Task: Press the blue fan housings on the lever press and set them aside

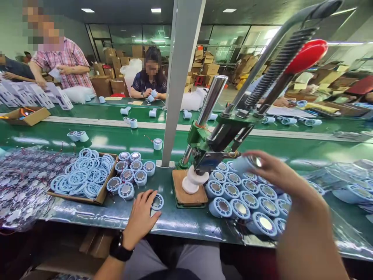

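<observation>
My left hand (142, 213) rests on the bench near its front edge, thumb and fingers closed around a light-blue round housing (157, 202) with a ringed top. On the right, my right hand (269, 169) grips another light-blue cylindrical housing (244, 165), raised above a group of similar housings (231, 189) with silvery centre discs; motion blurs it. Between my hands stands a green hand press (201, 134) with a red-tipped lever (309, 56). Under its ram, a white round fixture (190, 184) sits on a brown base block (178, 179).
Left of my left hand are more housings (126, 190), a cardboard tray (100, 200) of light-blue rings and a heap of small wired parts (26, 186). A grey post (175, 85) rises behind the press. Across the green conveyor (116, 136), co-workers handle parts.
</observation>
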The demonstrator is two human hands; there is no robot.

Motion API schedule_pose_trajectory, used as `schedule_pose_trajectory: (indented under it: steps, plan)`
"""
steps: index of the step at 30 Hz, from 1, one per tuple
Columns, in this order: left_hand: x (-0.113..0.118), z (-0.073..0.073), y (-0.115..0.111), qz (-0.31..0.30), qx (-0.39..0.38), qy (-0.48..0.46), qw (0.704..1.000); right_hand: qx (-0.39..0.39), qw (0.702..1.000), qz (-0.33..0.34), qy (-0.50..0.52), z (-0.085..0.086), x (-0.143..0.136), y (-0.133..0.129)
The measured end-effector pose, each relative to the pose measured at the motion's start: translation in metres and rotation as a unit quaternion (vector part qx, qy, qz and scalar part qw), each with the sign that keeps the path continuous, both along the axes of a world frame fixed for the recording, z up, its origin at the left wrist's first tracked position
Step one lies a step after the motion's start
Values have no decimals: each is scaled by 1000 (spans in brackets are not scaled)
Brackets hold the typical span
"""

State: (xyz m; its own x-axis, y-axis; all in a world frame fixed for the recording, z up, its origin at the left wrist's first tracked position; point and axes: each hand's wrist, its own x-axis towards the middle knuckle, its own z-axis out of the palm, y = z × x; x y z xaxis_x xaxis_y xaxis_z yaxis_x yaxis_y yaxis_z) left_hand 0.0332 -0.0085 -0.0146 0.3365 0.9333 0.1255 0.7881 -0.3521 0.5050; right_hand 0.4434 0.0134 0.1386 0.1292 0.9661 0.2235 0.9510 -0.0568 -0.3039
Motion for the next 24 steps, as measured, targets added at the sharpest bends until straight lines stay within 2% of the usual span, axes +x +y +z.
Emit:
schedule_pose_trajectory:
  steps: [2, 4, 5, 7, 9, 12, 15, 17, 19, 24]
  plan:
    - [3, 3, 3, -12, -2, 12, 1000, -40, 991, 108, 73, -23, -8, -53]
    - [8, 5, 3, 10, 8, 31, 999, -90, 973, 175, 123, -55, -37, -97]
    - [10, 5, 3, 27, 16, 40, 999, -120, 964, 193, 138, -70, -57, -112]
    - [12, 4, 2, 43, 33, 49, 997, -157, 949, 216, 167, -95, -100, -126]
    - [10, 1, 2, 33, 52, 40, 997, -138, 944, 231, 191, -109, -133, -123]
    - [2, -6, 3, 14, 80, 6, 997, -33, 950, 224, 217, -120, -153, -109]
    - [-5, -8, 1, 22, 79, -40, 996, 99, 955, 145, 237, -136, -160, -104]
    - [-4, -2, -5, 48, 60, -79, 994, 166, 950, 87, 250, -151, -171, -105]
    - [1, 8, -16, 50, 43, -109, 992, 201, 941, 70, 265, -165, -186, -105]
    - [24, 34, -43, -67, 77, -95, 990, 182, 923, 126, 316, -186, -226, -97]
